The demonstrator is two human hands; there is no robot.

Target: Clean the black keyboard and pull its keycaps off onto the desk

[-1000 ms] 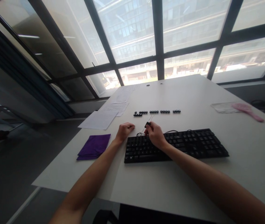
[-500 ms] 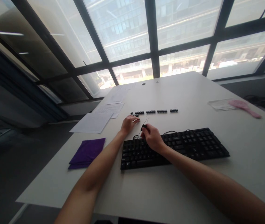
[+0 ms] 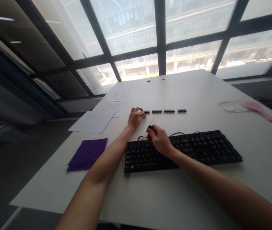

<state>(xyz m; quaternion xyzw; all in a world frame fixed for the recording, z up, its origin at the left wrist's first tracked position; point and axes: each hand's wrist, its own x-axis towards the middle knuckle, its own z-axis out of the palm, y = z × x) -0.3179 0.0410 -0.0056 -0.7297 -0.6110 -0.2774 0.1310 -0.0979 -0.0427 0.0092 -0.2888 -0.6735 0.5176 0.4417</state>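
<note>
The grip of the right hand (image 3: 160, 140) is pinched on a small black wire tool (image 3: 150, 128) above the keyboard's far left part, fingers hiding some of its body. Its two thin prongs (faint against the white) point away from the person, the tool's long axis running roughly front to back. The left hand (image 3: 134, 118) has bent fingers at the left end of a row of black keycaps (image 3: 169, 111), covering some; whether its grip holds one cannot be told. The keyboard (image 3: 204, 148) lies long axis left to right, its middle hidden under the right hand and forearm. All rest on a white bench (image 3: 188, 92), with a folded purple cloth (image 3: 88, 153) and paper sheets (image 3: 93, 121) to the left, and a pink paddle-shaped object (image 3: 258, 110) overlapping a clear packet (image 3: 230, 106) to the right. Beyond stand dark-framed windows (image 3: 161, 38); both arms are cut off below.
</note>
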